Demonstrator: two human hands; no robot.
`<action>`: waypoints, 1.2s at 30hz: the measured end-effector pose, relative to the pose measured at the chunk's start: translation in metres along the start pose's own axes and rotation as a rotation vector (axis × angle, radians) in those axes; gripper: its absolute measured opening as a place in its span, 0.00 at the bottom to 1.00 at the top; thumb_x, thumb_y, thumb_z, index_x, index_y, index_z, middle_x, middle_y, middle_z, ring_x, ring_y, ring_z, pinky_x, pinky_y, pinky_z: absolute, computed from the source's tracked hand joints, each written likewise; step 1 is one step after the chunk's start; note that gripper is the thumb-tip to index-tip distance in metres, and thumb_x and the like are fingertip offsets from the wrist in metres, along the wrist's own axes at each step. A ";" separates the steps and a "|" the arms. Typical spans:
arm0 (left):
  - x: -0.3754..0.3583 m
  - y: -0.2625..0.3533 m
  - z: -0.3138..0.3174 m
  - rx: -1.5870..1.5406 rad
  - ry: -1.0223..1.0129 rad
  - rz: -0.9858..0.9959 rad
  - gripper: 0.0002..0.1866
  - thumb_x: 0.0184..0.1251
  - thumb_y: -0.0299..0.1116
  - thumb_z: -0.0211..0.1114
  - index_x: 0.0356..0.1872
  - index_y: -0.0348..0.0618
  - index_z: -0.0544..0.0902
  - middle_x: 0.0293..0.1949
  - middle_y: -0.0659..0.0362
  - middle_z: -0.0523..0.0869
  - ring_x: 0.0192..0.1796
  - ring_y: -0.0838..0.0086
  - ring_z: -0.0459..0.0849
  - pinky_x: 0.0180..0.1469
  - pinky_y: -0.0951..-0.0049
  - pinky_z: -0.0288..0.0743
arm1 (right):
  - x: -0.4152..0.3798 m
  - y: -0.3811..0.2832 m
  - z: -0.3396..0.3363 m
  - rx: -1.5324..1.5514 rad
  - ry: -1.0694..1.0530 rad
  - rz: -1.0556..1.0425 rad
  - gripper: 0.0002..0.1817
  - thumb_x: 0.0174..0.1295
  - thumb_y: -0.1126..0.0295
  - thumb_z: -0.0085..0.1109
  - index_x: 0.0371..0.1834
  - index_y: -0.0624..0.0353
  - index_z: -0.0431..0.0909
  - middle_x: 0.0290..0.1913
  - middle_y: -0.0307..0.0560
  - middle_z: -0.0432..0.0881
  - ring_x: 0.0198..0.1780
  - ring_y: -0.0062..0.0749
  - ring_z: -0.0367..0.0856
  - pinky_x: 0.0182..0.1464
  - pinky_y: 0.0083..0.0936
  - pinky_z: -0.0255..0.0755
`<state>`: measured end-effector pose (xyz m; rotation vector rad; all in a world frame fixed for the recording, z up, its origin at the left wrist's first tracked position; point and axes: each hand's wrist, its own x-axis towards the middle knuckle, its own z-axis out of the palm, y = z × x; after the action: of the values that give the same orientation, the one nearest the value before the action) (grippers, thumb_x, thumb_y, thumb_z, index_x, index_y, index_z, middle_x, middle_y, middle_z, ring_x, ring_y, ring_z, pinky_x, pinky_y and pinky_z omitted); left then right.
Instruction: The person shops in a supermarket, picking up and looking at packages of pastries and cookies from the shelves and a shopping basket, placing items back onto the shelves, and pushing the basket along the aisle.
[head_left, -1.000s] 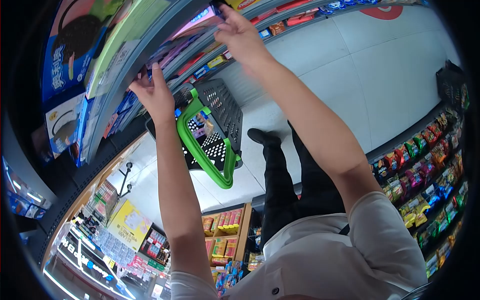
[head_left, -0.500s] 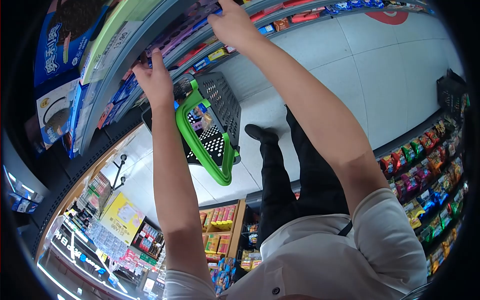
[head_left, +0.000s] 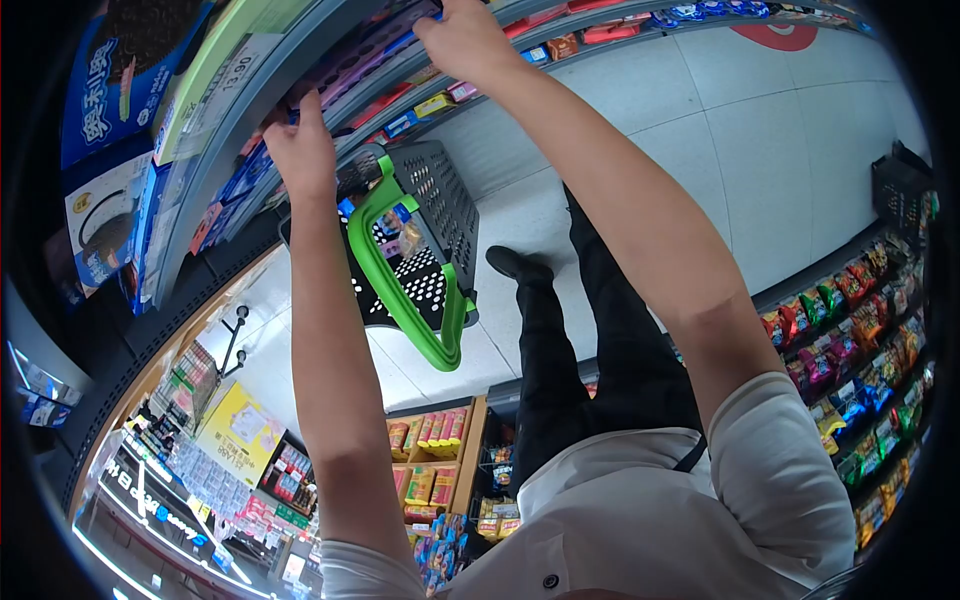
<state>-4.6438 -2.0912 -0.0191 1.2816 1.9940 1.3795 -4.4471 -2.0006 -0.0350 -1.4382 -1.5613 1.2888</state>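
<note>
Both arms reach up to a grey store shelf (head_left: 230, 105). A long purple package with dark dots (head_left: 365, 60) lies in the shelf gap between my hands. My left hand (head_left: 303, 150) is closed at its near end, thumb up, with the fingertips partly hidden in shadow. At its far end my right hand (head_left: 465, 45) is closed too, its fingertips cut off by the top of the view. Below my hands, a dark shopping basket with a green handle (head_left: 365, 250) stands on the floor, with a few packaged items inside.
Blue cookie boxes (head_left: 120, 90) fill the shelf at upper left, beside a 13.90 price tag (head_left: 235, 75). Bagged snacks (head_left: 850, 390) line the right side. Another dark basket (head_left: 900, 190) stands at far right. Yellow and pink packs (head_left: 435, 430) sit on a wooden rack.
Both hands stay at the purple package with little movement. The view has shifted slightly, so my left arm and the basket appear a little further left.
</note>
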 end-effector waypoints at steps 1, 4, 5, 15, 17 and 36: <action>0.001 -0.002 0.000 -0.009 0.002 0.008 0.15 0.66 0.29 0.67 0.49 0.31 0.79 0.50 0.50 0.84 0.50 0.66 0.81 0.59 0.69 0.69 | 0.001 -0.001 -0.003 0.008 -0.042 0.037 0.25 0.65 0.67 0.54 0.61 0.72 0.70 0.61 0.73 0.75 0.65 0.62 0.73 0.68 0.43 0.65; 0.003 -0.006 0.002 -0.043 0.008 0.013 0.13 0.66 0.30 0.67 0.45 0.30 0.81 0.47 0.51 0.86 0.50 0.66 0.81 0.60 0.69 0.68 | 0.003 -0.002 -0.004 -0.008 -0.092 0.080 0.24 0.66 0.67 0.54 0.61 0.72 0.70 0.61 0.73 0.75 0.65 0.62 0.73 0.67 0.43 0.66; 0.004 -0.006 0.001 -0.067 0.011 0.010 0.14 0.66 0.31 0.68 0.44 0.29 0.82 0.47 0.50 0.86 0.50 0.67 0.81 0.60 0.69 0.68 | 0.004 -0.002 -0.004 -0.031 -0.099 0.085 0.25 0.66 0.67 0.54 0.62 0.71 0.70 0.61 0.73 0.75 0.64 0.63 0.73 0.67 0.43 0.66; 0.006 0.000 -0.001 -0.022 -0.003 -0.073 0.16 0.66 0.32 0.69 0.46 0.26 0.82 0.50 0.51 0.85 0.51 0.71 0.80 0.59 0.72 0.69 | -0.004 0.004 -0.002 0.029 -0.023 -0.004 0.31 0.64 0.69 0.55 0.72 0.63 0.63 0.62 0.72 0.75 0.64 0.61 0.74 0.67 0.42 0.67; 0.005 0.000 -0.002 -0.064 -0.027 -0.078 0.17 0.67 0.33 0.69 0.47 0.26 0.82 0.49 0.52 0.85 0.51 0.73 0.80 0.58 0.72 0.69 | -0.005 0.008 0.000 0.041 0.002 -0.049 0.32 0.63 0.70 0.56 0.72 0.62 0.63 0.62 0.71 0.75 0.64 0.61 0.74 0.67 0.41 0.67; 0.007 -0.008 -0.015 0.133 -0.053 -0.101 0.17 0.65 0.37 0.68 0.44 0.30 0.83 0.33 0.49 0.88 0.33 0.69 0.80 0.43 0.68 0.76 | 0.007 0.033 0.020 0.024 -0.039 -0.171 0.28 0.66 0.73 0.58 0.70 0.63 0.67 0.71 0.55 0.72 0.74 0.45 0.67 0.72 0.35 0.60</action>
<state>-4.6613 -2.0938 -0.0183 1.2416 2.1139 1.1713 -4.4562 -2.0007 -0.0730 -1.2421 -1.6505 1.2363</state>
